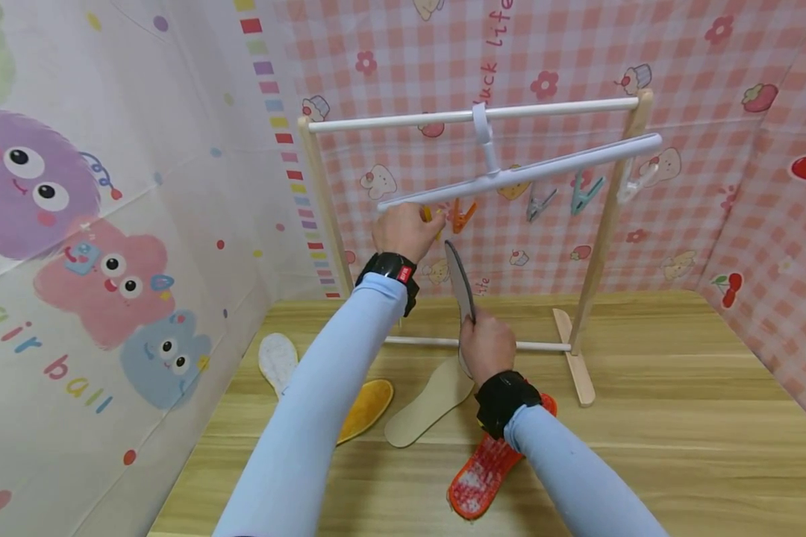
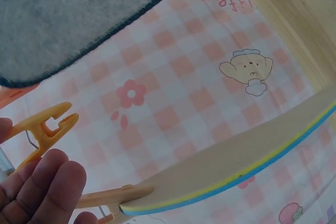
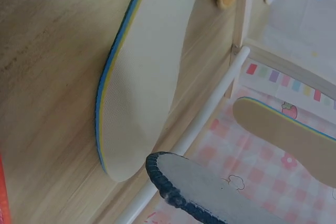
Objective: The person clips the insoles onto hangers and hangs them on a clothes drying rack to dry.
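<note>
Yellow clip, left fingers; grey insole, right fingers.

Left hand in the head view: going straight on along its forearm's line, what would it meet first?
Probably the pale hanger bar, which shows right by the left hand; depth is unclear there, so it might pass in front instead.

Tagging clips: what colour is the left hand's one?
Yellow-orange clip, best seen in the left wrist view.

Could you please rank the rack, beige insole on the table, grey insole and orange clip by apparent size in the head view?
Rack
Beige insole
Grey insole, partly hidden by the right hand
Orange clip
</note>
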A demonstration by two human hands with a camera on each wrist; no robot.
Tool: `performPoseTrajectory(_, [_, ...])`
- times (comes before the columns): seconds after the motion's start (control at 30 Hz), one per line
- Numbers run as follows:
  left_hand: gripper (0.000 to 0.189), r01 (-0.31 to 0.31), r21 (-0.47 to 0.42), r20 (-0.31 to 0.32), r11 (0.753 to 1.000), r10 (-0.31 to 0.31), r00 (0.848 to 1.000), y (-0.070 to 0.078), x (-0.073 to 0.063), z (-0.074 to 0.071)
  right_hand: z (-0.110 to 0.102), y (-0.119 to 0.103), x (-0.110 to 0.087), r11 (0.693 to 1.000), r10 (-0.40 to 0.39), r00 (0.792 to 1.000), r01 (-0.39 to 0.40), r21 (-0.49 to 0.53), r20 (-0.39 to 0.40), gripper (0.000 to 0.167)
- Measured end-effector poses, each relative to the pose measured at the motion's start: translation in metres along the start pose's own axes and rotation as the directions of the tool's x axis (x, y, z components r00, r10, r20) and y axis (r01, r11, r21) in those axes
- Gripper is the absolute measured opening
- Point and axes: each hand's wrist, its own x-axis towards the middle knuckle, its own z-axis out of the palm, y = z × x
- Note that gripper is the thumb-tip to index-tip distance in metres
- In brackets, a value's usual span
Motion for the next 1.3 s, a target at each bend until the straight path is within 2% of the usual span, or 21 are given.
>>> performPoseTrajectory(0.3, [0.053,0.016,0.015,-0.022,1.0,-0.016,1.0,0.002,-0.002,-0.001,0.009,0.001,-0.001,0.995,-0.043,0.999,0.041,-0.094,-0.021,0.019])
performPoseTrajectory(0.97, [0.052,0.035,0.058,-0.02,0.998,-0.034,0.999,0.012,-0.005,-0.004,0.013,-0.003,0.003,0.994,-0.048,0.999,0.047,-0.099,-0.003,0.018])
performPoseTrajectory(1.3, [0.052,0.017,0.06,-0.037,0.998,-0.015,0.999,0.013,-0.006,-0.006,0.011,-0.02,0.011,0.988,-0.082,0.996,0.086,-0.127,0.036,0.015])
